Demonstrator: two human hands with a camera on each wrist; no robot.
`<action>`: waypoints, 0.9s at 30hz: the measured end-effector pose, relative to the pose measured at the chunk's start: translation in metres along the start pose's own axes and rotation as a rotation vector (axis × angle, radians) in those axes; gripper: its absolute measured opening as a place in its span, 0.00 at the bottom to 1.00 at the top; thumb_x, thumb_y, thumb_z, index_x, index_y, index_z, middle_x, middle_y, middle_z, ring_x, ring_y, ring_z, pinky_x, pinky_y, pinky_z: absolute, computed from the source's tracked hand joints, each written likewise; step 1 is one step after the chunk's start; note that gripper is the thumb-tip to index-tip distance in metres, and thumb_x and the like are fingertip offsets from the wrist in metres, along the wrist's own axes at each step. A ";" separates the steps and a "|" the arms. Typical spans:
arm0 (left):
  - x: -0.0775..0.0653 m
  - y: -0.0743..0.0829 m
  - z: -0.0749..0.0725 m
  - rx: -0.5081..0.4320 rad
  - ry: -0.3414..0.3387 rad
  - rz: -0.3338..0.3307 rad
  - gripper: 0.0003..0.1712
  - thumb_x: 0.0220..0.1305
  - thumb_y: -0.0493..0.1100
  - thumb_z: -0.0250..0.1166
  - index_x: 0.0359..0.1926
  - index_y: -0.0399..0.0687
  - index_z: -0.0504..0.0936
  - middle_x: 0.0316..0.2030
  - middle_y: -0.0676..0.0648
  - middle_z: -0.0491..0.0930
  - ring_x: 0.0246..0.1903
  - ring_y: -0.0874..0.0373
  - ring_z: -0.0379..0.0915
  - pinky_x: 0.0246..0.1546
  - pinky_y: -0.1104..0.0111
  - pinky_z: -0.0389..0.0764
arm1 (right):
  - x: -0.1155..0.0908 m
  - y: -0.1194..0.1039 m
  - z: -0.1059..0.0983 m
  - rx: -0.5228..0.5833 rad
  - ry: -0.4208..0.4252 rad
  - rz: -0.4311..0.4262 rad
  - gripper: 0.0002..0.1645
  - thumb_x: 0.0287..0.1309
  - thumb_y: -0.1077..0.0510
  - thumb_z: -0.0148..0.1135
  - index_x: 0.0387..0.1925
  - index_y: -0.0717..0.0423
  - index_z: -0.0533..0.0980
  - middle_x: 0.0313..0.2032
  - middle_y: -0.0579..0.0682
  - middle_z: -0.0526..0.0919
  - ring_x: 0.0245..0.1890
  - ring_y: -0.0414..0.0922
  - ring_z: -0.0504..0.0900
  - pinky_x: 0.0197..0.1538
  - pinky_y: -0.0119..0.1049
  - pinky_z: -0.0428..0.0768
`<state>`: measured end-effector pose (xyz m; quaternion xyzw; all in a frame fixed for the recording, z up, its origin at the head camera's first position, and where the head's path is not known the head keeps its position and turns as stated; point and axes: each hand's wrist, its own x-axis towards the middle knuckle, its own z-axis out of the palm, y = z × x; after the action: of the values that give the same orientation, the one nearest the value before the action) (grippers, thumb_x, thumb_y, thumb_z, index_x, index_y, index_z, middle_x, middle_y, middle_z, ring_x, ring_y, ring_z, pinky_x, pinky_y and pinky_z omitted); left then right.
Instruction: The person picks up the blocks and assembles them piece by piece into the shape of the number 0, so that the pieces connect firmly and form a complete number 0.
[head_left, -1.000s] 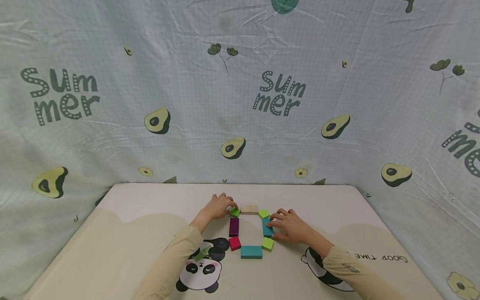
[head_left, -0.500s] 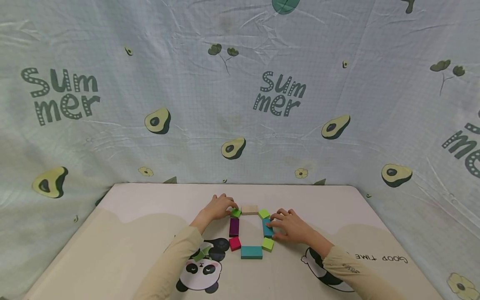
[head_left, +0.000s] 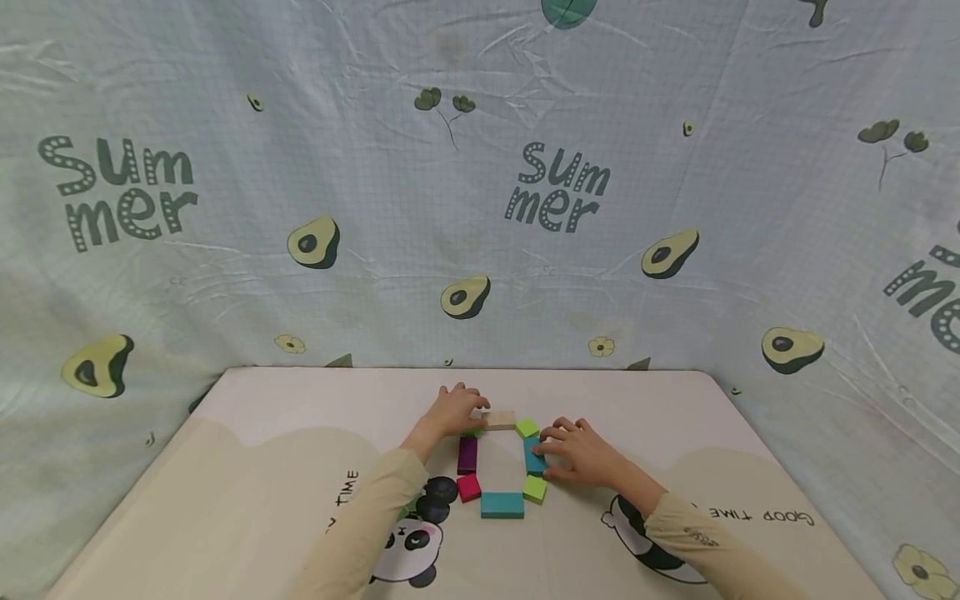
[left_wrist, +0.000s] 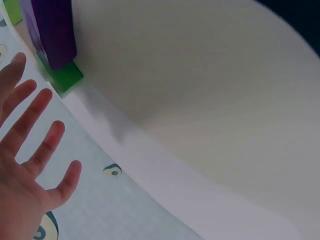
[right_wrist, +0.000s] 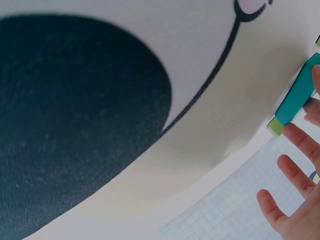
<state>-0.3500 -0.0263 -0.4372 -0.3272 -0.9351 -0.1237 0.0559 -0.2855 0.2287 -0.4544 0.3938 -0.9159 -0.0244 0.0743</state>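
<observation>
My left hand (head_left: 453, 412) is at the far left corner of a ring of toy blocks, fingers spread and grasping nothing. Its fingertips overlap the left end of the plain wooden block (head_left: 502, 421) in the head view. Under it a green block (left_wrist: 67, 77) is mostly hidden from the head camera; the purple block (head_left: 467, 455) lies just nearer. With loosely spread fingers, my right hand (head_left: 583, 455) touches the right-hand teal block (head_left: 532, 457). Green blocks lie at that block's far end (head_left: 527, 428) and near end (head_left: 535, 489).
The ring's near side has a red block (head_left: 469, 487) and another teal block (head_left: 502, 505). A pale table (head_left: 247, 467) with printed pandas bears them all. Behind it hangs a patterned cloth (head_left: 375, 300). Beside my left sleeve, a bit of green (head_left: 412, 505) shows over a panda print.
My left hand has shifted right, off the far left green block and toward the wooden block, now covering most of that green one. My right hand stays at the teal block.
</observation>
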 end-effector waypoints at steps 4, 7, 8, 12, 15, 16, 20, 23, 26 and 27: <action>0.004 0.005 0.002 0.023 -0.022 -0.026 0.14 0.52 0.46 0.64 0.41 0.48 0.82 0.39 0.47 0.80 0.38 0.50 0.68 0.42 0.46 0.64 | 0.000 0.000 0.000 0.004 -0.013 0.008 0.23 0.53 0.40 0.55 0.51 0.39 0.74 0.50 0.45 0.75 0.50 0.45 0.67 0.43 0.43 0.66; 0.006 0.007 0.002 0.037 -0.037 -0.036 0.13 0.52 0.45 0.64 0.40 0.49 0.82 0.38 0.48 0.80 0.39 0.51 0.68 0.43 0.46 0.64 | 0.000 -0.001 0.000 0.003 -0.011 0.010 0.23 0.53 0.40 0.55 0.51 0.39 0.74 0.50 0.45 0.75 0.50 0.45 0.67 0.43 0.43 0.66; 0.006 0.007 0.002 0.043 -0.038 -0.037 0.12 0.51 0.45 0.65 0.39 0.50 0.82 0.37 0.48 0.80 0.39 0.51 0.68 0.42 0.46 0.64 | 0.000 0.000 0.000 0.002 -0.010 0.012 0.23 0.53 0.40 0.55 0.51 0.39 0.74 0.50 0.45 0.75 0.50 0.45 0.67 0.43 0.43 0.66; 0.008 0.007 0.005 0.072 -0.039 -0.035 0.12 0.51 0.46 0.65 0.39 0.51 0.82 0.36 0.49 0.80 0.38 0.52 0.68 0.42 0.48 0.65 | 0.000 0.000 0.000 0.007 -0.013 0.016 0.23 0.53 0.40 0.55 0.51 0.40 0.74 0.50 0.45 0.75 0.50 0.45 0.67 0.43 0.43 0.66; 0.009 0.006 0.007 0.094 -0.033 -0.024 0.13 0.51 0.47 0.65 0.39 0.52 0.82 0.35 0.50 0.80 0.37 0.53 0.68 0.40 0.50 0.66 | 0.000 0.000 0.000 0.007 -0.018 0.016 0.23 0.53 0.40 0.55 0.51 0.40 0.73 0.50 0.45 0.75 0.50 0.45 0.66 0.43 0.43 0.66; 0.009 0.006 0.008 0.102 -0.031 -0.019 0.13 0.51 0.47 0.65 0.39 0.52 0.82 0.35 0.50 0.80 0.37 0.53 0.68 0.40 0.51 0.66 | 0.000 0.000 0.000 0.005 -0.017 0.014 0.23 0.53 0.40 0.55 0.51 0.40 0.73 0.50 0.45 0.75 0.50 0.45 0.67 0.43 0.43 0.66; 0.008 0.004 0.010 0.117 -0.014 -0.005 0.12 0.50 0.47 0.65 0.38 0.53 0.82 0.35 0.50 0.80 0.36 0.53 0.68 0.38 0.52 0.66 | 0.000 0.001 0.000 0.001 -0.007 0.003 0.23 0.53 0.40 0.55 0.51 0.40 0.74 0.49 0.45 0.76 0.49 0.44 0.67 0.42 0.42 0.66; 0.007 0.004 0.010 0.134 0.002 0.011 0.12 0.50 0.47 0.65 0.38 0.54 0.82 0.35 0.49 0.80 0.36 0.53 0.68 0.38 0.52 0.66 | 0.000 0.001 0.000 0.002 -0.004 -0.002 0.24 0.53 0.40 0.55 0.51 0.40 0.74 0.49 0.45 0.76 0.49 0.44 0.67 0.42 0.42 0.66; 0.006 0.006 0.010 0.159 0.040 0.057 0.13 0.51 0.49 0.65 0.39 0.54 0.82 0.36 0.49 0.78 0.37 0.53 0.66 0.37 0.54 0.66 | 0.000 0.001 0.000 0.002 -0.009 0.000 0.24 0.53 0.40 0.55 0.51 0.39 0.73 0.49 0.45 0.76 0.49 0.44 0.67 0.42 0.42 0.66; 0.006 0.007 0.010 0.172 0.060 0.080 0.13 0.51 0.49 0.64 0.39 0.55 0.81 0.36 0.49 0.77 0.37 0.54 0.65 0.37 0.55 0.66 | 0.000 0.001 0.000 0.003 -0.011 0.001 0.24 0.53 0.40 0.55 0.51 0.39 0.73 0.49 0.45 0.76 0.49 0.44 0.67 0.42 0.42 0.66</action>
<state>-0.3504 -0.0147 -0.4444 -0.3545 -0.9263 -0.0505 0.1169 -0.2865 0.2290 -0.4546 0.3933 -0.9165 -0.0251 0.0689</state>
